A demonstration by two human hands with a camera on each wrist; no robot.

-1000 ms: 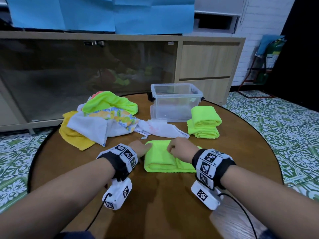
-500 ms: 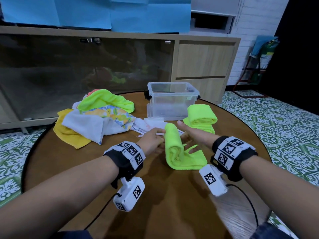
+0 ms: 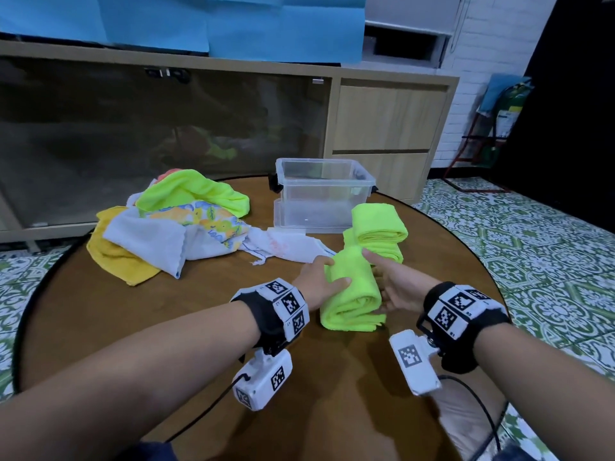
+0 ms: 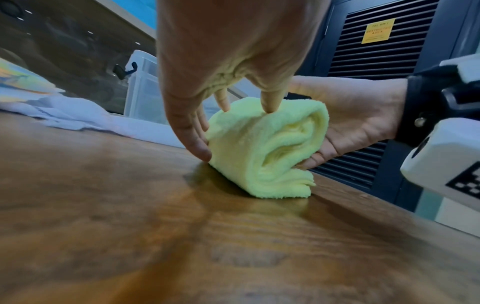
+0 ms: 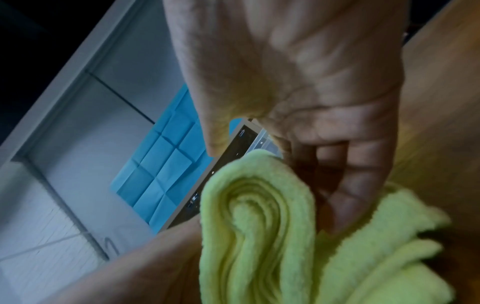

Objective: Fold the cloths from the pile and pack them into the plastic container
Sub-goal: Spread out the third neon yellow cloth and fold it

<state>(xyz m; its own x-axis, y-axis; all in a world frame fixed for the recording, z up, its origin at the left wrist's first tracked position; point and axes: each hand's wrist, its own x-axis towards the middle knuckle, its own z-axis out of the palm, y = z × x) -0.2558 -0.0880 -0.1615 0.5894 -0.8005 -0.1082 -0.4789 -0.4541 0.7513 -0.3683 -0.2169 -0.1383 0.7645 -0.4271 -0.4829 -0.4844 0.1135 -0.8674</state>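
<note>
A lime-green cloth point(image 3: 352, 294) lies rolled into a thick fold on the round wooden table point(image 3: 149, 314), lengthwise between my hands. My left hand point(image 3: 317, 281) holds its left side, thumb across the top; the left wrist view shows fingers down that flank of the cloth point(image 4: 267, 148). My right hand point(image 3: 392, 287) cups the right side, its fingers tucked between the roll point(image 5: 259, 226) and its lower flap. The clear plastic container point(image 3: 319, 207) stands behind, with no cloth visible inside. Two folded green cloths point(image 3: 379, 224) are stacked just right of it.
The unfolded pile point(image 3: 173, 227) of green, floral, white and yellow cloths covers the table's back left, a white cloth point(image 3: 286, 247) trailing toward my left hand. A wood and glass cabinet point(image 3: 382, 128) stands behind the table. Patterned floor tiles point(image 3: 532, 244) surround it.
The flat green cloth was turned lengthwise and rolled over from right to left into a thick fold. Both hands moved from pressing on top to holding its two sides.
</note>
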